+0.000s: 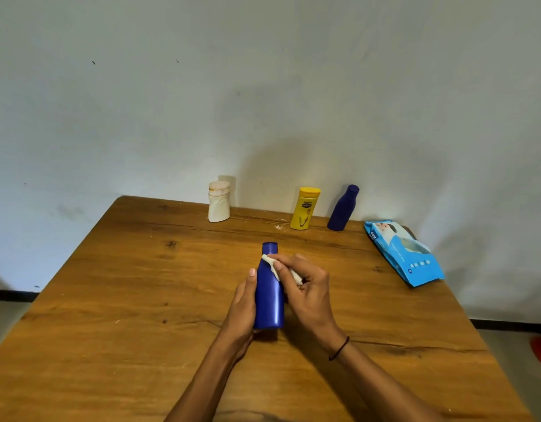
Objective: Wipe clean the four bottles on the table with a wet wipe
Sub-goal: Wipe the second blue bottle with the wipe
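Left hand (pixel 243 303) grips blue bottle (pixel 269 295) mid-body; right hand (pixel 305 284) pinches wet wipe (pixel 270 263) against shoulder. Smooth plastic, likely light, slippery when damp.

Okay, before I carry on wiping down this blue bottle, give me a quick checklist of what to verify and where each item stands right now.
1. Bottle held firmly: ok. The left hand grips the blue bottle around its body.
2. Wipe in hand: ok. The right hand pinches the wet wipe.
3. Wipe touching the bottle: ok, pressed near its shoulder, just under the cap.
4. Lower body wiped: cannot tell.
5. Other bottles within view: ok. The white bottle, yellow bottle and dark blue bottle stand upright along the table's far edge.
6. Spare wipes available: ok. The wipes pack lies at the right.
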Motion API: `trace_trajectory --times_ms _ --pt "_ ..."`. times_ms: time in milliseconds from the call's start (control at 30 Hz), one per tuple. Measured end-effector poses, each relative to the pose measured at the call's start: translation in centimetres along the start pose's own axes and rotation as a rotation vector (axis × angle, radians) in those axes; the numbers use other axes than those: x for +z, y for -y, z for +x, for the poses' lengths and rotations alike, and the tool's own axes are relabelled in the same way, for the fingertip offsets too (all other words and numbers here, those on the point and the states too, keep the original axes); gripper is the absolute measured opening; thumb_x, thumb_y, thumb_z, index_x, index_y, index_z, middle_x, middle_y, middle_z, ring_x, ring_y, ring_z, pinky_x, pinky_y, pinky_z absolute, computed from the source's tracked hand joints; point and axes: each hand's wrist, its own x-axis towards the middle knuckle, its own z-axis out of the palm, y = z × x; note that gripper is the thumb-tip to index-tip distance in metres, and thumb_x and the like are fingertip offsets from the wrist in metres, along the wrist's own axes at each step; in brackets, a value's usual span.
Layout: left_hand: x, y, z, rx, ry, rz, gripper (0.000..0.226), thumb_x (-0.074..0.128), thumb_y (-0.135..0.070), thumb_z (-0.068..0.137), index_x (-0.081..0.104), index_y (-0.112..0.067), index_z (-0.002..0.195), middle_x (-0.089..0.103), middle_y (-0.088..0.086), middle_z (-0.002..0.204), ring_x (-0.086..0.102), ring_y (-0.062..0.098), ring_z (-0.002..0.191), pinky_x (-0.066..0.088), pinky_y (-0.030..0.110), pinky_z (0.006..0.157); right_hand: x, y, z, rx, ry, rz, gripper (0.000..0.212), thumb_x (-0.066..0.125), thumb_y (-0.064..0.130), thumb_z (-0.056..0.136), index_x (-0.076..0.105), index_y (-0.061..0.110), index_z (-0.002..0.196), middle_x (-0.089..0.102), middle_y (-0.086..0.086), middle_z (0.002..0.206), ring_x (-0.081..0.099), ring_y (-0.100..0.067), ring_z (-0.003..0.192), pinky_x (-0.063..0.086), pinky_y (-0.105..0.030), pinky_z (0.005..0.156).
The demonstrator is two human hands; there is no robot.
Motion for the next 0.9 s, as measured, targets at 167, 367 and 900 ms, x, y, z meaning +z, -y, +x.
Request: trace_trajectory --times_ms 167,367,900 --pt "0.7 0.2 0.2 0.021 -0.025 0.081 0.059 0.034 -0.065 0.102 0.064 -0.024 0.132 0.079 0.005 0.112 0.075 0.023 0.106 0.059 0.034 0.086 0.9 -0.2 -2.6 0.033 -0.083 0.034 0.025 0.066 0.015 0.102 0.077 0.028 0.12 0.073 0.015 0.1 0.068 -0.023 0.094 0.057 -0.042 0.078" --pt "1.6 0.4 -0.6 0.08 -0.025 0.124 0.062 0.025 -0.065 0.103 0.071 -0.028 0.121 0.08 0.007 0.105 0.077 0.024 0.103 0.061 0.04 0.089 1.8 0.6 -3.7 0.022 -0.22 0.011 0.024 0.063 0.018 0.102 0.077 0.023 0.121 0.074 0.016 0.103 0.067 -0.021 0.098 0.056 -0.04 0.078" --pt "1.7 -0.1 -1.5 0.07 0.092 -0.102 0.056 0.032 -0.053 0.103 0.061 -0.021 0.139 0.076 0.009 0.122 0.07 0.018 0.118 0.053 0.028 0.095 4.4 0.0 -2.0 -0.117 -0.237 -0.164 0.024 0.062 0.016 0.104 0.073 0.02 0.125 0.066 0.009 0.096 0.059 -0.015 0.089 0.05 -0.036 0.072"
